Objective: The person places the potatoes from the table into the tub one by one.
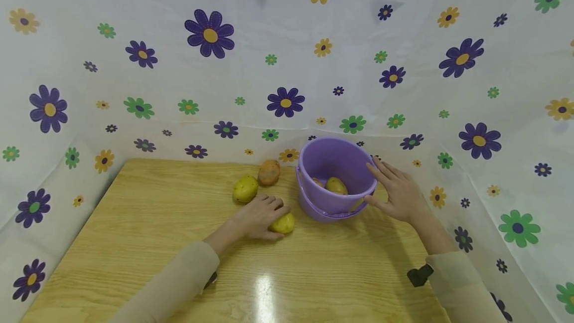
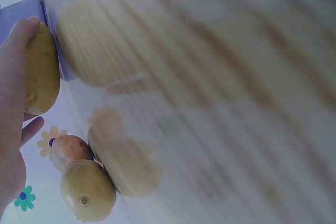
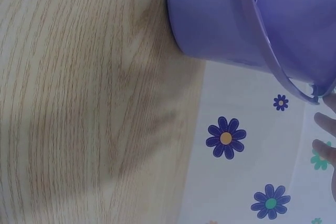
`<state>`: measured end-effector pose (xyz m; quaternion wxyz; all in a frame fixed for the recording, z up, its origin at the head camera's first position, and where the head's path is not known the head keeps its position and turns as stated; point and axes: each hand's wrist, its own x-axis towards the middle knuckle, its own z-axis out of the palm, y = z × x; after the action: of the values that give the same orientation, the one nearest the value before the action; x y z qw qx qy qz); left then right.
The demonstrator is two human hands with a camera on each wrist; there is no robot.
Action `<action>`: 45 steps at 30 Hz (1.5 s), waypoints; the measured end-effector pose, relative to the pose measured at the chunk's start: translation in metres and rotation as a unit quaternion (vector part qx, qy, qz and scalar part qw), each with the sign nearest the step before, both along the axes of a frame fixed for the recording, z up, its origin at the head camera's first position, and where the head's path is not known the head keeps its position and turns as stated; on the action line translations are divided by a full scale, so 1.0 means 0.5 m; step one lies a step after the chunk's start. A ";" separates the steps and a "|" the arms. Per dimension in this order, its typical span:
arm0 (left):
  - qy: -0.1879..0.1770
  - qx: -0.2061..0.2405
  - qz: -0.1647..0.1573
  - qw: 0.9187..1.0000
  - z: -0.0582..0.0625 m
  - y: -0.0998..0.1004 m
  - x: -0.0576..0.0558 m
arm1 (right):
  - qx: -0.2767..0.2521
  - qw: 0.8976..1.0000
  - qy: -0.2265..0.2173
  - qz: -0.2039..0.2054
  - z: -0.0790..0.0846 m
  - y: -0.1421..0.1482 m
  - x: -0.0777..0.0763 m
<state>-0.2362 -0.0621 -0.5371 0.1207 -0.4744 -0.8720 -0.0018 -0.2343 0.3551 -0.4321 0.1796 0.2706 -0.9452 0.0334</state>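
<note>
My left hand (image 1: 262,217) grips a yellow potato (image 1: 283,223) low over the table, with the thumb and fingers round its sides; the left wrist view shows the same potato (image 2: 44,72) from the side. To the right stands a purple bucket (image 1: 327,206), its handle hanging down at the front. Inside it lie a yellow-brown potato (image 1: 336,186) and part of another one (image 1: 317,182). My right hand (image 1: 399,193) is spread at the bucket's right rim, fingers straight, fingertips right at the edge. In the right wrist view only some fingers (image 3: 326,124) show beside the bucket (image 3: 226,24).
Behind my left hand, a yellow-green potato (image 1: 245,189) and a reddish-brown potato (image 1: 269,172) lie side by side on the wooden table (image 1: 179,203). A white flowered cloth (image 1: 251,74) hangs along the back and both sides, close behind the bucket.
</note>
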 end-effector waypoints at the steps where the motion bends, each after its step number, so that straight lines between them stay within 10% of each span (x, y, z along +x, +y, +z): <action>1: 0.004 -0.001 0.001 1.000 0.000 0.001 0.000 | 0.000 1.000 -0.001 0.000 0.001 0.000 0.000; 45: 0.020 0.101 0.003 0.995 0.053 0.026 0.016 | 0.009 1.000 -0.017 -0.009 0.004 -0.003 0.002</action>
<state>-0.2280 -0.0492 -0.5104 0.1854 -0.4569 -0.8663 -0.0798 -0.2333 0.3536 -0.4303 0.1617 0.2632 -0.9507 0.0281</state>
